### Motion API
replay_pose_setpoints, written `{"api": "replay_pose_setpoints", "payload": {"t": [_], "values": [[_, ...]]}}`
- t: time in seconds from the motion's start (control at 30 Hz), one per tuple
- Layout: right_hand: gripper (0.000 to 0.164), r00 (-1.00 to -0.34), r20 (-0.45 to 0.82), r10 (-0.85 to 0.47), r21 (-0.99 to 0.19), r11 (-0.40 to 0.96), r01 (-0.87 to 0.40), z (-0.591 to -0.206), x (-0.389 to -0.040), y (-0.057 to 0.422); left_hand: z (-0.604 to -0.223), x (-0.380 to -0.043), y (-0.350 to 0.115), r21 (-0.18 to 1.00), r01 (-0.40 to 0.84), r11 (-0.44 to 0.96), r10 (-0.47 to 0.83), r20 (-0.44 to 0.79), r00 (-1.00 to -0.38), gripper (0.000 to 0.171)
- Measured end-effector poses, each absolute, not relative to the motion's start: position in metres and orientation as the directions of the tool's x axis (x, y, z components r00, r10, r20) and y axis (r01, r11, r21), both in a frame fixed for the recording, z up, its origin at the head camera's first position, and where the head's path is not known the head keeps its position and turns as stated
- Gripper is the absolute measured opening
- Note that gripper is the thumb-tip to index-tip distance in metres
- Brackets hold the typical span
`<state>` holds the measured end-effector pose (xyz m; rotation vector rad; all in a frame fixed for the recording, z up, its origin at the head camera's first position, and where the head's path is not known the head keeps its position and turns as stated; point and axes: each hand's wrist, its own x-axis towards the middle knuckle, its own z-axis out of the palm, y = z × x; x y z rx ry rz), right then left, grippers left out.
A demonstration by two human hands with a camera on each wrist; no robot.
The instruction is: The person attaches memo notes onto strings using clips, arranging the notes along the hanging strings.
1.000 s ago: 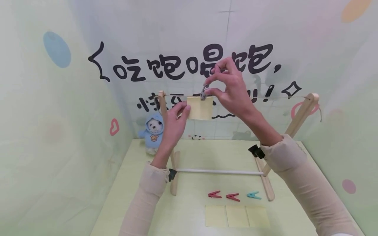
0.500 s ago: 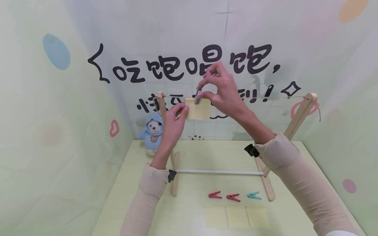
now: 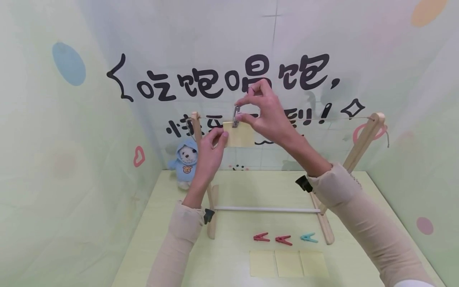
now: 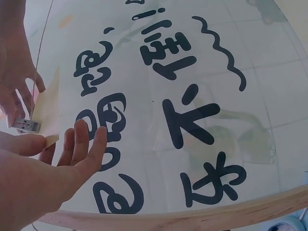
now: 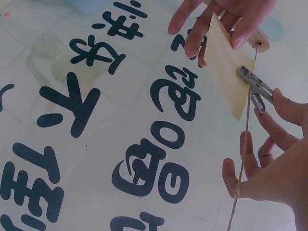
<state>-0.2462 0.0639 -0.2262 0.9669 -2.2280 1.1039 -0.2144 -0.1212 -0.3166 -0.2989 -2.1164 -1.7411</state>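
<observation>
My left hand (image 3: pixel 211 150) pinches the left edge of a small pale-yellow paper (image 3: pixel 242 136) between thumb and fingers. The paper is up at the string (image 3: pixel 337 118), which runs between two wooden posts. With thumb and index finger, my right hand (image 3: pixel 271 113) grips the handle end of a grey clothespin (image 3: pixel 236 116). In the right wrist view, the clothespin (image 5: pixel 257 84) straddles the string and the paper's top edge, one leg in front of the paper (image 5: pixel 227 72). The left wrist view shows the paper edge-on beyond my left thumb.
Two red clothespins (image 3: pixel 261 236) and a blue one (image 3: pixel 308 237) lie on the table (image 3: pixel 157 255), above three yellow papers (image 3: pixel 289 264). A white rod (image 3: pixel 265 209) joins the stand's feet. A blue-hooded plush toy (image 3: pixel 186 163) is behind the left post (image 3: pixel 196 127).
My right hand has moved left and slightly down with the clothespin, which now sits further left along the paper's top edge. The paper has shifted slightly left and down with my left hand.
</observation>
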Motion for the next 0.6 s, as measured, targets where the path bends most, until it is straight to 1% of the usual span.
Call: {"api": "replay_pose_setpoints", "payload": {"t": [0.07, 0.2, 0.3, 0.37, 0.5, 0.6], "values": [[0.029, -0.646, 0.657, -0.389, -0.49, 0.431, -0.758, -0.226, -0.245, 0.064, -0.317, -0.215, -0.12, 0.899, 0.389, 0.201, -0.081, 0.411, -0.908, 0.019], [0.041, -0.669, 0.623, -0.406, -0.514, 0.431, -0.741, -0.226, -0.241, 0.068, -0.318, -0.216, -0.117, 0.912, 0.373, 0.169, -0.095, 0.392, -0.915, 0.021], [0.047, -0.677, 0.614, -0.406, -0.529, 0.425, -0.735, -0.227, -0.235, 0.075, -0.319, -0.217, -0.115, 0.923, 0.355, 0.149, -0.11, 0.372, -0.922, 0.022], [0.045, -0.663, 0.635, -0.396, -0.52, 0.415, -0.746, -0.229, -0.229, 0.082, -0.319, -0.217, -0.114, 0.93, 0.34, 0.14, -0.12, 0.357, -0.926, 0.022], [0.035, -0.612, 0.71, -0.349, -0.481, 0.395, -0.783, -0.237, -0.211, 0.103, -0.321, -0.217, -0.113, 0.94, 0.324, 0.109, -0.127, 0.337, -0.933, 0.021], [0.031, -0.594, 0.739, -0.317, -0.477, 0.377, -0.794, -0.246, -0.194, 0.12, -0.323, -0.216, -0.113, 0.948, 0.313, 0.062, -0.133, 0.319, -0.938, 0.019]]}}
